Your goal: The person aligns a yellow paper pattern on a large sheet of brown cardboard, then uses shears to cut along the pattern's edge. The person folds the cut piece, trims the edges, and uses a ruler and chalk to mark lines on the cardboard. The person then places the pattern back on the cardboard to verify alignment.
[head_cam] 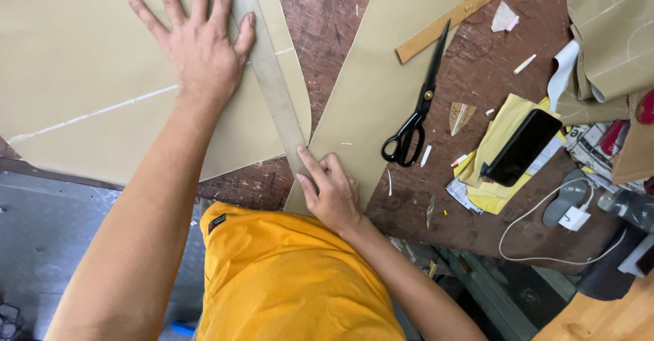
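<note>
Lighting: bright, even and diffuse across the whole view; source not visible. Shadows: soft and faint, thin ones under the left hand (197, 41) and beside the scissors (413, 113) on the table (327, 14). Glare: a pale sheen on the dark phone (521, 147) screen; none on the tan sheets (82, 75). Focus: sharp mid-frame; floor at the lower left corner and clutter at the right edge slightly soft. Distortion: wide-angle stretch of the forearms toward the bottom edge.
</note>
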